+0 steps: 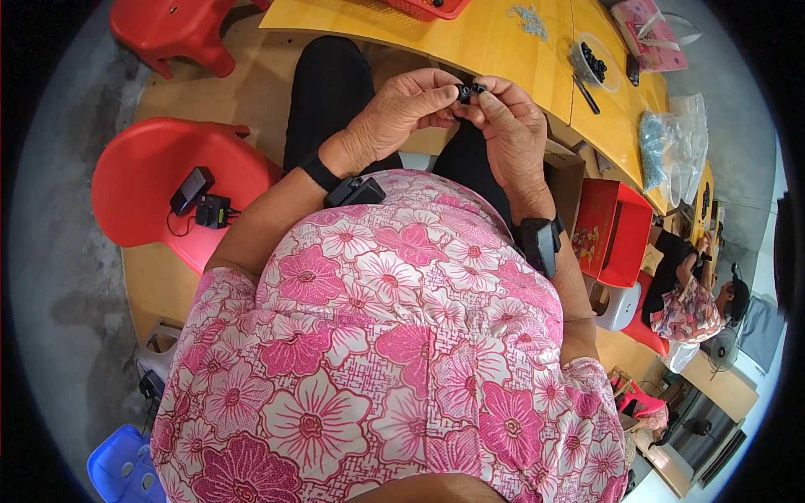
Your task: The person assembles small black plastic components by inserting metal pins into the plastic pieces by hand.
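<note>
Above my lap, close to the table's near edge, both hands meet at the fingertips. My left hand pinches a small black piece between thumb and fingers. My right hand grips another small black piece right beside it. The two pieces are touching or nearly so; whether they are joined I cannot tell, and fingertips partly cover them. A clear plastic bowl on the table holds several small black pieces. Near that bowl lies a slim black pen-like tool.
The yellow table carries a pile of pale blue bits, a red basket, a pink bag and a clear bag. At left is a red chair with black devices; at right, a red box. Another person sits farther right.
</note>
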Demonstrator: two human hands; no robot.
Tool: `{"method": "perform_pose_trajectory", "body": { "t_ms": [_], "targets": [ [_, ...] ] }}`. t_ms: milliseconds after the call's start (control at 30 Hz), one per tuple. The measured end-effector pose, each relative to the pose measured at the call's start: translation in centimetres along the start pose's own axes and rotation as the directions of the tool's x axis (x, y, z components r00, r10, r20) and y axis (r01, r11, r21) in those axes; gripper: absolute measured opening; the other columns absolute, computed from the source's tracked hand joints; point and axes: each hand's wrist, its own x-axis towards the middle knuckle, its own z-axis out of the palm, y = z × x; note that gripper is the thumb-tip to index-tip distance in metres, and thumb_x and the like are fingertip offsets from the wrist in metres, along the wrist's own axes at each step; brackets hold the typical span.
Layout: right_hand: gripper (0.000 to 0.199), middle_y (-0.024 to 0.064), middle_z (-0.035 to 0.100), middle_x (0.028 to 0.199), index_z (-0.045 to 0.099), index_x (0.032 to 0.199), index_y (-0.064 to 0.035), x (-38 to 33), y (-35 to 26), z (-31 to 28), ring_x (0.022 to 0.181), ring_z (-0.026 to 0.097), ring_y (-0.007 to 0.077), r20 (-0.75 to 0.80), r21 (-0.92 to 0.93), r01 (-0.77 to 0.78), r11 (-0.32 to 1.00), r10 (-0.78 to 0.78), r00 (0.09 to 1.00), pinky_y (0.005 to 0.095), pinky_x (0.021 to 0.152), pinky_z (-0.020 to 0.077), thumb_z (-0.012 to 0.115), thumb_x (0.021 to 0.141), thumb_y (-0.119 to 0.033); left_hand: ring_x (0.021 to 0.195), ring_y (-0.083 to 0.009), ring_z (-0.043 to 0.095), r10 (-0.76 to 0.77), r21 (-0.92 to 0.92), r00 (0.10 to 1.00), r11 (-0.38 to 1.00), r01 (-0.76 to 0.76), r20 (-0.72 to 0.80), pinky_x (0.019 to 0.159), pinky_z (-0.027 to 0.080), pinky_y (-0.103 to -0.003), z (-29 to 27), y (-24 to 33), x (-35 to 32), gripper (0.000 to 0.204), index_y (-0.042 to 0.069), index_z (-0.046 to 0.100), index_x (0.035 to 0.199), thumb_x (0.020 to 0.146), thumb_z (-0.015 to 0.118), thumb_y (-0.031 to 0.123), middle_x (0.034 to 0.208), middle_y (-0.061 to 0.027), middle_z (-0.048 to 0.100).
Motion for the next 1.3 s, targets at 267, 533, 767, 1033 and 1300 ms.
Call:
{"method": "perform_pose_trajectory", "body": {
  "t_ms": [267,533,767,1033,1300],
  "targets": [
    [0.016,0.0053,0.061,0.083,0.058,0.101,0.0042,-0.05,-0.49,-0.31,0.071,0.056,0.0097,0.075,-0.267,0.12,0.956,-0.103,0.992,0.0211,0.069,0.0461,0.054,0.089,-0.005,0.084,-0.0081,0.058,-0.024,-0.001,0.999,1.0,0.024,-0.034,0.081,0.049,-0.024,-0.17,-0.2,-0.14,0.025,0.007,0.058,0.109,0.091,0.055,0.024,0.093,-0.0008,0.062],
    [0.014,0.0043,0.061,0.083,0.059,0.099,0.0043,-0.01,-0.3,-0.4,0.07,0.056,0.009,0.111,-0.385,0.185,0.904,-0.154,0.982,0.0202,0.067,0.0463,0.054,0.088,-0.001,0.083,-0.0072,0.058,-0.018,0.0,0.999,1.0,0.018,-0.037,0.08,0.049,-0.023,-0.21,-0.26,-0.21,0.023,0.008,0.059,0.107,0.09,0.056,0.024,0.09,0.0007,0.061],
    [0.012,0.0032,0.061,0.081,0.06,0.098,0.0038,-0.07,-0.38,-0.36,0.069,0.056,0.0081,0.1,-0.438,0.191,0.878,-0.163,0.982,0.0195,0.066,0.0458,0.054,0.087,0.0,0.082,-0.0068,0.057,0.003,0.08,0.998,0.997,0.001,-0.055,0.079,0.048,-0.022,-0.08,-0.16,-0.24,0.022,0.008,0.06,0.104,0.09,0.058,0.024,0.088,0.0018,0.06],
    [0.01,0.0022,0.061,0.078,0.06,0.094,0.0021,0.02,-0.51,-0.29,0.068,0.056,0.0072,0.104,-0.564,0.227,0.794,-0.204,0.973,0.0193,0.064,0.0456,0.056,0.085,0.0,0.082,-0.0058,0.056,0.037,0.184,0.997,0.983,-0.023,-0.071,0.077,0.049,-0.021,-0.1,-0.04,-0.14,0.021,0.007,0.06,0.102,0.089,0.059,0.023,0.087,0.0025,0.059],
    [0.01,0.0015,0.06,0.077,0.061,0.094,0.0008,0.05,-0.38,-0.37,0.067,0.057,0.0068,0.092,-0.64,0.231,0.733,-0.225,0.97,0.0193,0.063,0.0463,0.058,0.085,-0.001,0.081,-0.0047,0.055,0.062,0.235,0.994,0.971,-0.04,-0.087,0.076,0.049,-0.021,-0.13,-0.03,-0.2,0.02,0.006,0.061,0.1,0.089,0.06,0.023,0.089,0.0027,0.059]
  ]
}}
